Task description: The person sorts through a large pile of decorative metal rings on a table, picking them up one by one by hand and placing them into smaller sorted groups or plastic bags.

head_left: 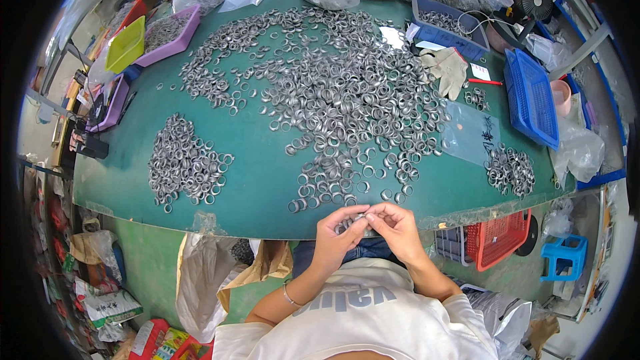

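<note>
My left hand (339, 229) and my right hand (393, 224) meet at the near edge of the green table (260, 187). Together they pinch a short stack of small metal rings (358, 220) between the fingertips. Just beyond the hands lies a big spread of loose metal rings (340, 107) covering the table's middle. A separate heap of rings (183, 163) sits to the left, and a smaller heap (510, 170) lies at the right.
Blue baskets (530, 97) and a grey glove (448, 67) lie at the right, purple and yellow-green trays (170, 33) at the far left. Plastic bags of rings line the far edge. A red crate (497, 240) and blue stool (563, 253) stand below.
</note>
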Motion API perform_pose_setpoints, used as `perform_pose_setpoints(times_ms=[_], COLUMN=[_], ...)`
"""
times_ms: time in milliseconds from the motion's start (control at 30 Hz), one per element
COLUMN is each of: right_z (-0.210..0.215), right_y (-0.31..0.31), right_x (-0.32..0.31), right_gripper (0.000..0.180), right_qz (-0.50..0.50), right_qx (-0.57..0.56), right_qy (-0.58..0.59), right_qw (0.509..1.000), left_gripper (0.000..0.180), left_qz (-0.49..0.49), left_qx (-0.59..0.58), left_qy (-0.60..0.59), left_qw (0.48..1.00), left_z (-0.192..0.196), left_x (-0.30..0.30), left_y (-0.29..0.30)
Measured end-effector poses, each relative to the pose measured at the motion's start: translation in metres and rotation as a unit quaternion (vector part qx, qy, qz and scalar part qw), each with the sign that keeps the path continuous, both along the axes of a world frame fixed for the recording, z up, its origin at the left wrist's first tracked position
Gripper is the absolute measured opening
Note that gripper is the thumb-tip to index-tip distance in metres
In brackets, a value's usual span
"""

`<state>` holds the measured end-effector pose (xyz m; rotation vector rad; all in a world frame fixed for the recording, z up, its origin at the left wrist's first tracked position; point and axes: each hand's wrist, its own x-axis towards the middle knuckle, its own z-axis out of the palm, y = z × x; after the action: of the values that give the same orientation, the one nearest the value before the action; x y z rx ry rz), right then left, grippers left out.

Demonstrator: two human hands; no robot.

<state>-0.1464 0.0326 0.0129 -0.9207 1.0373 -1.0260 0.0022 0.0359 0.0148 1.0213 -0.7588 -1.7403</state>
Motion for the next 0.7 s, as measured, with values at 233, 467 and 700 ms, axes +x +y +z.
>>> perform_pose_setpoints(times_ms=[233,467,700], right_z=[0.004,-0.004,0.008], right_y=[-0.042,-0.064,-0.02], right_x=[-0.018,-0.017,-0.009], right_gripper=[0.012,0.014,0.015], right_qz=[-0.123,-0.032,0.066], right_qx=[-0.288,-0.343,-0.007], right_qy=[0.419,0.611,0.043], right_qw=[0.852,0.713,0.997], left_gripper=[0.017,0.016,0.018], left_qz=[-0.038,-0.001,0.042], left_qx=[0.118,0.16,0.048], left_qy=[0.198,0.144,0.031], left_qw=[0.972,0.977,0.997], left_z=[-0.012,0.0,0.001], left_x=[0.013,0.005,-0.001], left_y=[-0.003,-0.002,0.0])
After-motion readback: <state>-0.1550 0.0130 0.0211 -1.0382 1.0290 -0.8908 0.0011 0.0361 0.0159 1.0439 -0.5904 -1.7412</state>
